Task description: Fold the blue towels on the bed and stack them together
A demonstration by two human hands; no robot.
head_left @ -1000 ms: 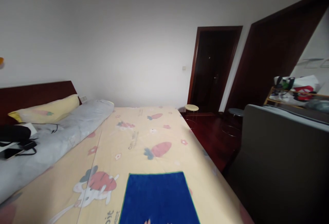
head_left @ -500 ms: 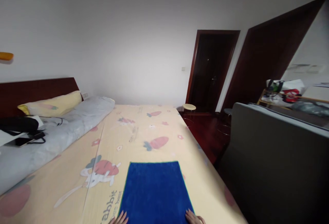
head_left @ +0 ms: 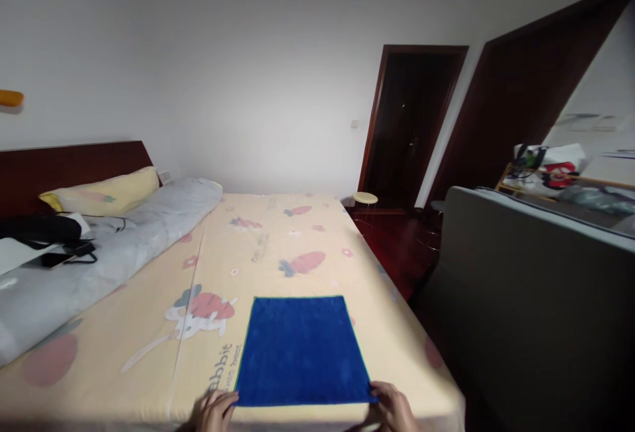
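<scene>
A dark blue towel (head_left: 302,351) lies flat on the yellow bed sheet (head_left: 278,253) printed with carrots and a rabbit. My left hand (head_left: 216,411) pinches the towel's near left corner at the bed's front edge. My right hand (head_left: 394,407) pinches the near right corner. Both hands are partly cut off by the bottom of the view.
A grey rolled duvet (head_left: 99,253) and a yellow pillow (head_left: 104,192) lie along the left, with a black bag and phone (head_left: 49,247) on them. A grey sofa back (head_left: 536,286) stands right of the bed. Dark doorways (head_left: 411,128) and small stools (head_left: 366,199) sit beyond.
The view has tilted down, so the whole towel and both hands now show. The hands have come to the towel's near corners and gripped them.
</scene>
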